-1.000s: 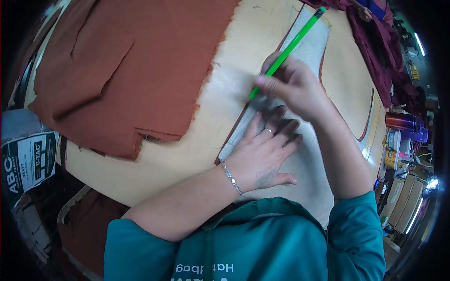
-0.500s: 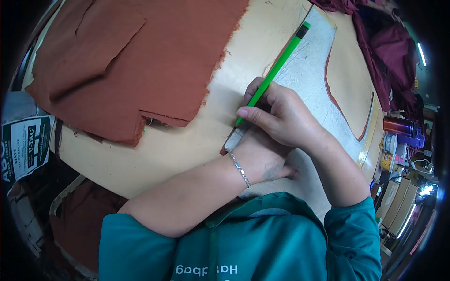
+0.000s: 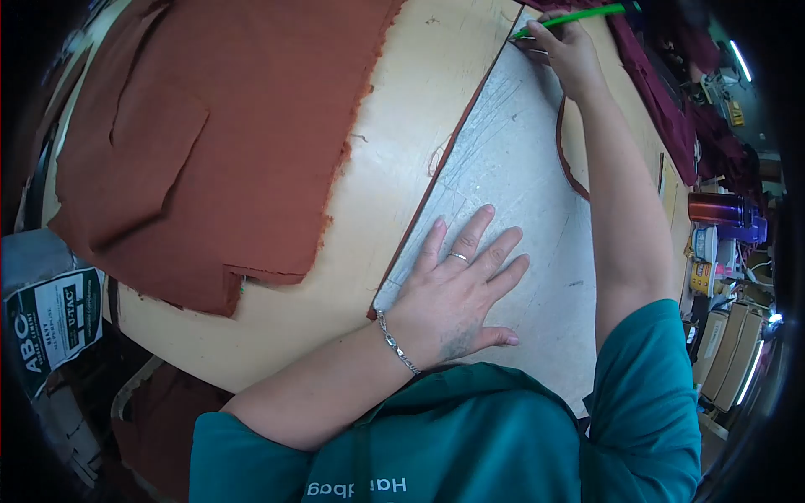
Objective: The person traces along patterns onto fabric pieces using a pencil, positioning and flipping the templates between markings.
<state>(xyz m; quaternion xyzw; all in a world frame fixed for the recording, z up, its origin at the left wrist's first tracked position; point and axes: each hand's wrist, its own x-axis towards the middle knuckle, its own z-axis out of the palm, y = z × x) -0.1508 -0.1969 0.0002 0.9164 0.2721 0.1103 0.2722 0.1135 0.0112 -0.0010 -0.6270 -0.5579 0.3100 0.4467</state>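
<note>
On the desk (image 3: 394, 159), the left hand (image 3: 461, 289) lies spread over the pale template (image 3: 511, 151) atop rust cloth (image 3: 573, 179), apparently steadying it, while the right hand (image 3: 574, 63) pinches the green pencil (image 3: 584, 14), tip at the template's far edge.

Two hands (image 3: 459, 289) (one green pencil (image 3: 597, 12))

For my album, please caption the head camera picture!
Left hand spread on a pale sheet, right hand holding a green pencil near the sheet's far end.

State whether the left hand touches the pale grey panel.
Touching: the head view shows the left hand spread flat, palm down, on the pale grey panel.
</note>
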